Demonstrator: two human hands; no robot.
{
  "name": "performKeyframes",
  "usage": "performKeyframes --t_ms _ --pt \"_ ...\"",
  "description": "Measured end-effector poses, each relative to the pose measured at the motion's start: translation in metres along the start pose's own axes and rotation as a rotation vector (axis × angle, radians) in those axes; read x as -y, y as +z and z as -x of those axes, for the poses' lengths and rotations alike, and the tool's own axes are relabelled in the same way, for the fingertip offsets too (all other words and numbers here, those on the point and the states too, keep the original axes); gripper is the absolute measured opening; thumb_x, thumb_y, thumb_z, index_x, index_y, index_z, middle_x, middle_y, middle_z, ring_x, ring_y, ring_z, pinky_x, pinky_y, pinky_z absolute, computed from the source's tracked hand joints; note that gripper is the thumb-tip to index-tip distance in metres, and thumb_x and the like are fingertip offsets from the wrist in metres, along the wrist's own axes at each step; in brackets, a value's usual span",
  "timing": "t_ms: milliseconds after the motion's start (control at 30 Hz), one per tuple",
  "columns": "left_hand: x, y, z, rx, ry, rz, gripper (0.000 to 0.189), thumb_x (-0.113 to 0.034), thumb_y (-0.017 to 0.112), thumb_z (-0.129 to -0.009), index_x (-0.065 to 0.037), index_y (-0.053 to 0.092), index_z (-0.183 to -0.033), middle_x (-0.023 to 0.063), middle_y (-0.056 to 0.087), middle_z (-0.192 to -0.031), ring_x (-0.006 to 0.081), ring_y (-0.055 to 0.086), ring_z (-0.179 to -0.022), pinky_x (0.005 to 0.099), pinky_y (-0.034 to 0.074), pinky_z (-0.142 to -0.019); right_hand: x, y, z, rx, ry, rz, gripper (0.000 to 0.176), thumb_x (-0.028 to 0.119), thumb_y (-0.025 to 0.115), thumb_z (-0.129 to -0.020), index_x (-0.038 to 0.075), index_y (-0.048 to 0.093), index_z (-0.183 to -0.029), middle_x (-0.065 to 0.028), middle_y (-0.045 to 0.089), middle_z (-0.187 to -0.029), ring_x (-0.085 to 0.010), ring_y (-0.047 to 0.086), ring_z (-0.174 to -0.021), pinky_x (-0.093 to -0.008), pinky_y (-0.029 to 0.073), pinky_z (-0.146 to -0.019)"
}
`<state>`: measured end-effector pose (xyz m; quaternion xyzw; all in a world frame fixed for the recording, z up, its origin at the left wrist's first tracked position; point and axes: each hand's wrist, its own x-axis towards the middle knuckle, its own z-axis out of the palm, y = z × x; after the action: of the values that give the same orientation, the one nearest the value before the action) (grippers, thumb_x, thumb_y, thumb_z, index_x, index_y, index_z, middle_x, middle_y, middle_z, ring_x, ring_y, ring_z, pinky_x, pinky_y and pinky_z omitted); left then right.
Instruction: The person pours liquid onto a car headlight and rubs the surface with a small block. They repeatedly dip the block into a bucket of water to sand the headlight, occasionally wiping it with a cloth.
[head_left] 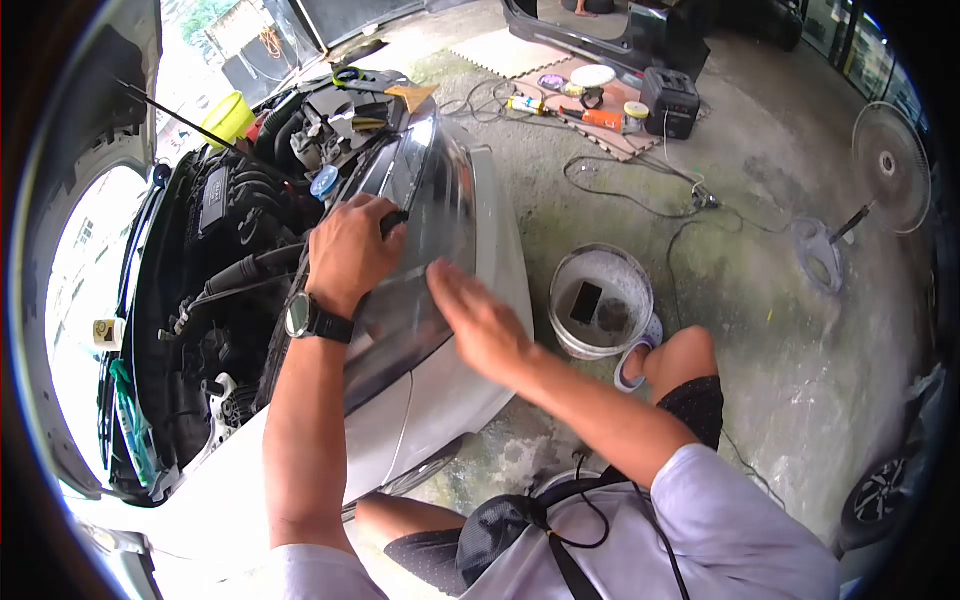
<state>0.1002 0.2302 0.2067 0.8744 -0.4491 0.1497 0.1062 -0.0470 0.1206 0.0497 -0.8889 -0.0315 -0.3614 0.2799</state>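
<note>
In the head view, my left hand [352, 250], with a watch [300, 316] on its wrist, rests at the inner edge of a car headlight [448, 205]. Its fingers are curled round a small black piece [396, 221], whose kind I cannot make out. My right hand [482, 322] is slightly blurred, fingers stretched out together over the lower part of the lens. It appears to hold nothing; whether the palm touches the lens is hidden. The lens looks hazy and greyish, set in the white front bumper [505, 250].
Left lies the open engine bay [235, 220], its hood propped by a rod [190, 125]. A white bucket [602, 345] with a dark rectangular pad [586, 302] stands right. Beyond are cables, a black box [670, 100], foam mats [625, 145] and a fan [888, 165].
</note>
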Motion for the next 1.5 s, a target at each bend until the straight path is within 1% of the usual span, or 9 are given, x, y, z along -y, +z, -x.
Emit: performKeyframes --t_ms 100,333,400,633,733,1000,1167,1300,1500 --pt "-0.001 -0.001 -0.001 -0.007 0.001 0.0 0.027 -0.027 0.076 -0.091 -0.012 0.081 -0.114 0.0086 0.078 -0.114 0.0348 0.074 -0.107 0.047 0.059 -0.091 -0.044 0.005 -0.019 0.032 0.224 -0.075 0.063 -0.008 0.056 -0.089 -0.017 0.047 -0.15 -0.0389 0.057 -0.148 -0.0513 0.059 -0.138 -0.0497 0.05 -0.118" --pt "0.002 0.0 -0.001 0.012 0.015 -0.021 0.027 -0.025 0.077 -0.09 -0.012 0.081 -0.114 0.0088 0.078 -0.115 0.0348 0.074 -0.107 0.0469 0.059 -0.092 -0.025 0.003 -0.003 0.011 -0.027 0.017 0.064 -0.009 0.056 -0.088 -0.018 0.047 -0.15 -0.0361 0.06 -0.146 -0.0505 0.057 -0.14 -0.0477 0.046 -0.123" --pt "0.001 0.002 -0.003 -0.028 0.024 -0.008 0.027 -0.025 0.076 -0.09 -0.012 0.081 -0.114 0.0092 0.077 -0.115 0.0349 0.073 -0.106 0.0472 0.059 -0.091 -0.058 -0.001 -0.031 0.124 0.247 -0.054 0.072 -0.017 0.055 -0.083 -0.013 0.046 -0.154 -0.036 0.056 -0.151 -0.0496 0.054 -0.144 -0.0494 0.048 -0.121" --pt "0.0 -0.001 0.0 0.016 0.014 -0.014 0.027 -0.025 0.076 -0.091 -0.012 0.081 -0.114 0.0093 0.077 -0.114 0.0344 0.073 -0.107 0.0466 0.059 -0.092 0.001 0.0 0.012 -0.006 0.004 -0.03 0.07 -0.016 0.056 -0.082 -0.014 0.049 -0.151 -0.0369 0.056 -0.151 -0.05 0.053 -0.145 -0.0492 0.044 -0.125" --pt "0.001 0.002 -0.003 -0.013 0.011 -0.014 0.028 -0.024 0.076 -0.09 -0.011 0.08 -0.115 0.0101 0.077 -0.116 0.0356 0.072 -0.111 0.046 0.058 -0.095 -0.043 0.006 -0.026 0.016 0.099 0.01 0.066 -0.012 0.056 -0.085 -0.016 0.047 -0.15 -0.034 0.059 -0.149 -0.0498 0.057 -0.14 -0.0496 0.047 -0.121" --pt "0.0 -0.001 0.0 0.025 -0.012 -0.006 0.027 -0.025 0.075 -0.091 -0.011 0.08 -0.113 0.0099 0.077 -0.115 0.0352 0.072 -0.111 0.046 0.058 -0.095 -0.001 0.001 0.005 -0.007 -0.027 -0.035 0.064 -0.012 0.056 -0.086 -0.015 0.049 -0.149 -0.0369 0.058 -0.149 -0.0491 0.058 -0.139 -0.0488 0.048 -0.12" --pt "-0.001 -0.002 -0.003 0.017 -0.008 0.017 0.027 -0.025 0.076 -0.09 -0.012 0.08 -0.113 0.0104 0.077 -0.116 0.0351 0.073 -0.109 0.0455 0.058 -0.094 -0.035 0.002 -0.042 0.039 0.15 -0.031 0.065 -0.011 0.057 -0.085 -0.014 0.05 -0.15 -0.0365 0.056 -0.151 -0.048 0.055 -0.143 -0.0457 0.047 -0.122" --pt "-0.001 -0.001 -0.002 0.013 -0.015 0.008 0.027 -0.025 0.076 -0.09 -0.012 0.08 -0.114 0.0106 0.077 -0.116 0.0353 0.073 -0.109 0.0455 0.058 -0.094 0.016 -0.003 0.008 0.044 -0.049 0.005 0.069 -0.01 0.057 -0.086 -0.014 0.046 -0.154 -0.0358 0.057 -0.151 -0.0475 0.057 -0.142 -0.0473 0.049 -0.12" --pt "0.003 0.003 -0.002 -0.021 0.022 -0.007 0.027 -0.026 0.077 -0.091 -0.013 0.08 -0.114 0.0093 0.077 -0.113 0.0344 0.073 -0.107 0.0476 0.059 -0.091 -0.049 0.009 -0.056 -0.014 0.087 -0.017 0.066 -0.012 0.056 -0.085 -0.013 0.049 -0.151 -0.0353 0.058 -0.15 -0.048 0.057 -0.14 -0.0459 0.05 -0.118"
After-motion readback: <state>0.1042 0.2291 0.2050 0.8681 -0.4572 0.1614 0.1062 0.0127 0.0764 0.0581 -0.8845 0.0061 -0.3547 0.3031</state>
